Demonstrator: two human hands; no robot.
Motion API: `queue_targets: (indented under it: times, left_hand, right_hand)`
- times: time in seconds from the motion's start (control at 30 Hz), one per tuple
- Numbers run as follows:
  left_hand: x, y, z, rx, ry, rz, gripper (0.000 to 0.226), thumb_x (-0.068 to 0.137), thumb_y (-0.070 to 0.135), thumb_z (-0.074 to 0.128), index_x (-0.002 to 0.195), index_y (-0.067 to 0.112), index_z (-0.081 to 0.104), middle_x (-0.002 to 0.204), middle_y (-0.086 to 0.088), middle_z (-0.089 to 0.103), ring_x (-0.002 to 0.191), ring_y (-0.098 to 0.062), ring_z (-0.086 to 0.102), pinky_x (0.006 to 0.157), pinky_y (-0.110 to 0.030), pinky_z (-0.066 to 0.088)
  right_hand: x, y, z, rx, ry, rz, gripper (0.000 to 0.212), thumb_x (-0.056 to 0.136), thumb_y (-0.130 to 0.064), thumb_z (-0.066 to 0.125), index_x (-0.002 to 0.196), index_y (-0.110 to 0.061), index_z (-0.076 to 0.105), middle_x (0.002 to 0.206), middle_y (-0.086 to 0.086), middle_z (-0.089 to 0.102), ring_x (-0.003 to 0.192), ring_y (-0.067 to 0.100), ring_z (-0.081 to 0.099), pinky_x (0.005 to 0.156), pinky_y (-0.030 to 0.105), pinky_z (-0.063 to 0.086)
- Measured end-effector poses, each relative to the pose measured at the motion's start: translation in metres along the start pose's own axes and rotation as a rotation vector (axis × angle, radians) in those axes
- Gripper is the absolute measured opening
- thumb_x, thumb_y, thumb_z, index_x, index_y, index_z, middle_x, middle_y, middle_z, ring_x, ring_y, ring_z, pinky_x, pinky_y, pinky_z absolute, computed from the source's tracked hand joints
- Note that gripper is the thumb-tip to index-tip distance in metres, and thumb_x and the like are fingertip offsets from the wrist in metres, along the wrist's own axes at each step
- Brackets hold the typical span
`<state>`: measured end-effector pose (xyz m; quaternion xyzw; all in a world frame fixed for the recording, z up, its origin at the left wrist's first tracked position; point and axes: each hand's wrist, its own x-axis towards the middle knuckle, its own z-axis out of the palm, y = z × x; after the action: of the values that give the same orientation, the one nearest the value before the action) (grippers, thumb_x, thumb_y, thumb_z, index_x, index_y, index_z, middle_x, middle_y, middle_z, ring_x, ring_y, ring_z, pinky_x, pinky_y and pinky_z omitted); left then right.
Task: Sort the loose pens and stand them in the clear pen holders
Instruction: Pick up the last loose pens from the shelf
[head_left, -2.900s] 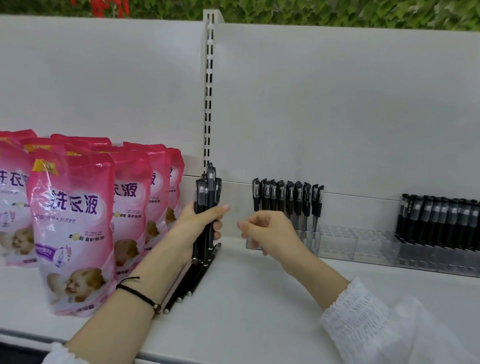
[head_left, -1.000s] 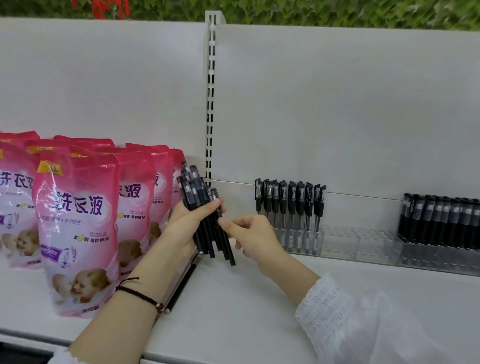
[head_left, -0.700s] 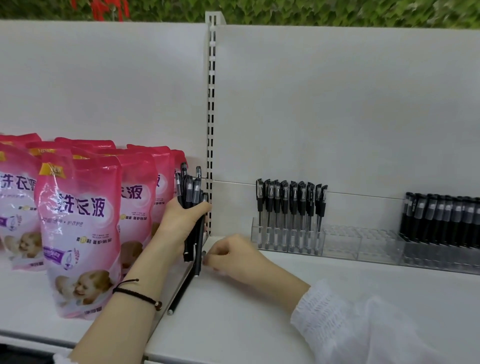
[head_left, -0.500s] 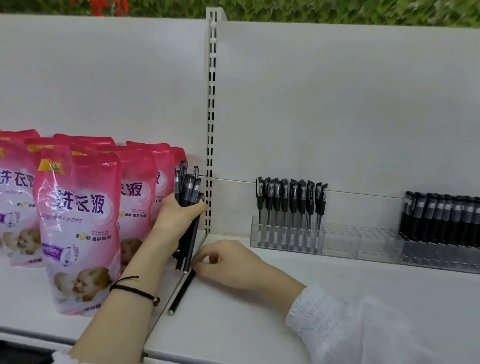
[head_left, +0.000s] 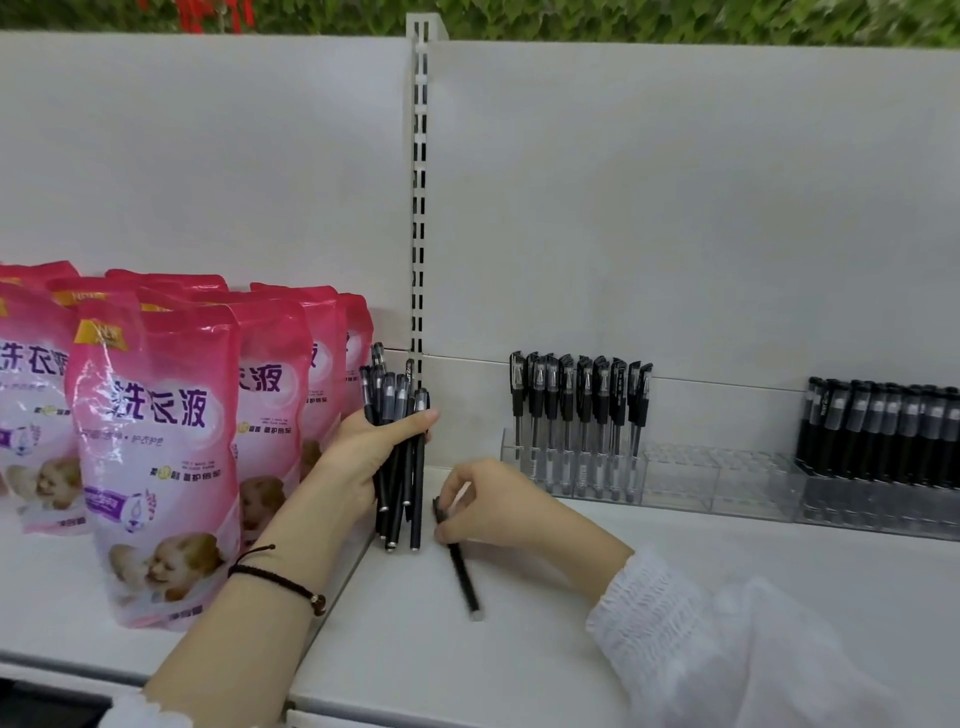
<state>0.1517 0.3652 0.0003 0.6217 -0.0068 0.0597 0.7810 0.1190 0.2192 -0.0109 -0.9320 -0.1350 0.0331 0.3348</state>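
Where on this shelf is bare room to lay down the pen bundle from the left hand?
Bare shelf lies before the clear holders, right of the right hand and its single pen. The middle holder cells are empty, between the standing pens and the dark pen row. Crowded: left of the pen bundle, where the pink pouches stand close.

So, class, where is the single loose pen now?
Head view, centre: the pen rests on the shelf, pinched by the right hand, just right of the bundle in the left hand.
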Motion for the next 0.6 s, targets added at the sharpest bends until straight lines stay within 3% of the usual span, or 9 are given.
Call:
queue_targets:
  times: [0.1,0.17,0.3,0.37,0.43,0.5,0.6]
  left_hand:
    - [-0.003,0.0,0.004,-0.06,-0.071,0.043,0.016,0.083,0.012,0.072,0.095,0.008,0.062,0.079,-0.007,0.068,0.069,-0.013,0.067,0.069,-0.029,0.055]
    - [-0.005,-0.001,0.007,-0.046,-0.112,0.121,0.011,0.087,0.011,0.068,0.095,0.011,0.06,0.08,-0.004,0.066,0.069,-0.008,0.068,0.072,-0.028,0.055]
    - [-0.009,-0.004,0.014,0.121,-0.185,0.331,0.025,0.079,0.026,0.071,0.097,0.014,0.06,0.074,0.006,0.068,0.077,-0.012,0.066,0.082,-0.035,0.053]
    - [-0.01,-0.005,0.015,0.178,-0.216,0.368,0.03,0.072,0.036,0.072,0.094,0.017,0.061,0.073,0.008,0.07,0.082,-0.017,0.065,0.089,-0.041,0.052]
    - [-0.009,-0.006,0.015,0.176,-0.228,0.363,0.034,0.07,0.036,0.073,0.095,0.017,0.062,0.075,0.008,0.071,0.084,-0.018,0.066,0.092,-0.044,0.051]
    - [-0.007,-0.007,0.014,0.145,-0.235,0.333,0.037,0.068,0.033,0.074,0.098,0.015,0.062,0.075,0.008,0.071,0.082,-0.014,0.066,0.091,-0.042,0.052]
    - [-0.007,-0.008,0.014,0.162,-0.3,0.275,0.042,0.067,0.026,0.076,0.105,0.014,0.063,0.086,0.007,0.073,0.085,-0.008,0.068,0.088,-0.033,0.052]
  right_hand:
    - [-0.001,0.002,-0.009,-0.121,-0.007,0.068,0.04,0.078,-0.011,0.072,0.116,-0.016,0.061,0.113,0.005,0.064,0.098,0.019,0.063,0.081,0.027,0.051]
    - [-0.003,0.004,-0.017,-0.149,-0.015,0.094,0.036,0.08,-0.011,0.069,0.116,-0.013,0.066,0.109,0.004,0.065,0.098,0.018,0.062,0.079,0.025,0.05]
    - [-0.007,0.002,-0.039,0.177,0.194,0.09,0.016,0.082,-0.014,0.069,0.098,-0.013,0.071,0.086,-0.002,0.064,0.069,0.006,0.058,0.055,0.019,0.042]
    - [-0.011,0.0,-0.05,0.404,0.281,0.039,0.012,0.085,-0.011,0.066,0.097,-0.01,0.069,0.076,-0.002,0.061,0.046,-0.004,0.052,0.041,0.014,0.036]
    - [-0.017,-0.003,-0.056,0.516,0.288,-0.002,0.013,0.088,-0.007,0.063,0.1,-0.009,0.067,0.074,-0.001,0.06,0.035,-0.005,0.047,0.036,0.013,0.033]
    - [-0.018,-0.004,-0.056,0.517,0.271,-0.049,0.011,0.088,-0.005,0.064,0.093,-0.014,0.065,0.076,0.001,0.061,0.04,-0.004,0.05,0.037,0.013,0.035]
    - [-0.011,-0.003,-0.05,0.397,0.297,-0.117,0.014,0.086,-0.009,0.068,0.09,-0.021,0.065,0.084,-0.003,0.064,0.067,0.003,0.058,0.053,0.016,0.044]
